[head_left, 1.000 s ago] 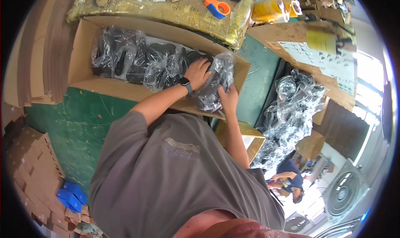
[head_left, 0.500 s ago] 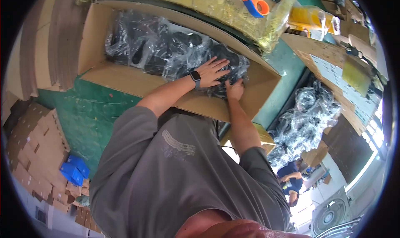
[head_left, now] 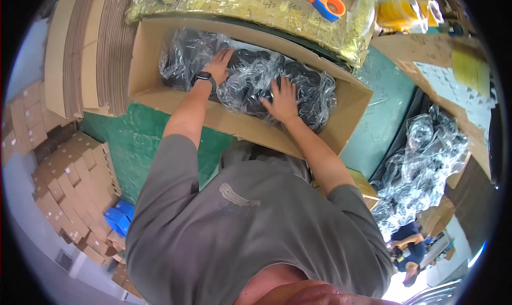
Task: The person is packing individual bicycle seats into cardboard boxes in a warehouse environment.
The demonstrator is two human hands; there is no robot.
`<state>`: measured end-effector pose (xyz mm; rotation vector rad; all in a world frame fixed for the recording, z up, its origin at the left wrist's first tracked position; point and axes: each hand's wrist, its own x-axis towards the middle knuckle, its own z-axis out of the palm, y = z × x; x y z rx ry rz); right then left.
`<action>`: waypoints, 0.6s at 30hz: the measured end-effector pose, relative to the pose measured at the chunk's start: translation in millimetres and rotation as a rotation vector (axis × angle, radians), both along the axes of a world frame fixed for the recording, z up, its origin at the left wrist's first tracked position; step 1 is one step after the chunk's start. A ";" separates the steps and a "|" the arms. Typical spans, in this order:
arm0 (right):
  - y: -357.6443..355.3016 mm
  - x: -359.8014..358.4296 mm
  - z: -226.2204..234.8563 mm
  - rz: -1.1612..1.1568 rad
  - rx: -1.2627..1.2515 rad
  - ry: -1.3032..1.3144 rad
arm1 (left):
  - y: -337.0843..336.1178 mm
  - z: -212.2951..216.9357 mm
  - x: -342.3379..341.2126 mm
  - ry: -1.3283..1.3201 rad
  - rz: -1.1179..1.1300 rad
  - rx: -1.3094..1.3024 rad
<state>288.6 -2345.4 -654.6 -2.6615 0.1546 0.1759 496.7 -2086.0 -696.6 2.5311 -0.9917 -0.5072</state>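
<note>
Before me lies a long open cardboard box (head_left: 213, 122), its near wall toward my body. Black items wrapped in clear plastic film (head_left: 250, 86) fill much of it; what kind they are I cannot make out through the film. My left hand (head_left: 217, 69), with a dark watch (head_left: 205, 76) on the wrist, rests on the wrapped items left of the middle, fingers stretched out. Toward the right end my right hand (head_left: 284, 103) lies on the film with its fingers spread. Neither hand grips anything.
Behind the box, a tape-covered bench (head_left: 256, 7) carries an orange and blue tape dispenser (head_left: 326, 6). Flat cardboard sheets (head_left: 106, 49) stand at left. Film-wrapped items (head_left: 421, 161) lie at right. Stacked cartons (head_left: 74, 187) and a blue bin (head_left: 119, 217) are lower left; another person (head_left: 408, 251) is lower right.
My left hand has moved left along the wrapped items, away from my right hand. My right hand has come off the items' right end and now lies flat on top. The view has shifted.
</note>
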 end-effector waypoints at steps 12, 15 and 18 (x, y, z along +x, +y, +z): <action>7.6 -10.7 -25.0 -0.036 -0.003 0.118 | -47.5 11.8 -82.2 0.118 1.033 0.477; 13.8 -5.2 -11.9 0.028 -0.107 0.160 | -19.3 6.2 -77.3 0.026 0.833 0.411; 22.4 -7.6 -34.6 -0.077 -0.151 0.124 | -55.0 17.4 -91.4 -0.148 0.701 0.506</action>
